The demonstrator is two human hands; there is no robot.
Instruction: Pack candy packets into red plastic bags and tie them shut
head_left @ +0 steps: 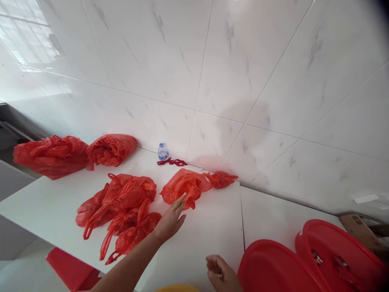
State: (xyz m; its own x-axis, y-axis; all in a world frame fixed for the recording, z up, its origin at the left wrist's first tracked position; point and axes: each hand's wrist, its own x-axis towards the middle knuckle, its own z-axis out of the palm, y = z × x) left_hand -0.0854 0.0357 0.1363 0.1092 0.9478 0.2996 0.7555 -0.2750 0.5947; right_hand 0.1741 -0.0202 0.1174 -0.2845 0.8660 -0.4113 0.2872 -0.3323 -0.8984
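Observation:
My left hand (172,222) reaches over the white table with its fingers stretched out. Its fingertips are at the near edge of a crumpled red plastic bag (179,182); whether they touch it I cannot tell. A smaller bunched red bag (223,179) adjoins that one on the right. Low in the view, my right hand (223,273) hovers with loosely curled fingers and a gap to the thumb, and I see nothing held in it. Left of my left hand lies a pile of filled red plastic bags (127,198) with loop handles.
Two bulky red bags (51,156) stand at the table's far left. Against the tiled wall (170,117) are a small clear bottle (162,151) and a dark red strip (172,162). Red plastic tubs or stools (273,267) crowd the right, near a cardboard box (358,229).

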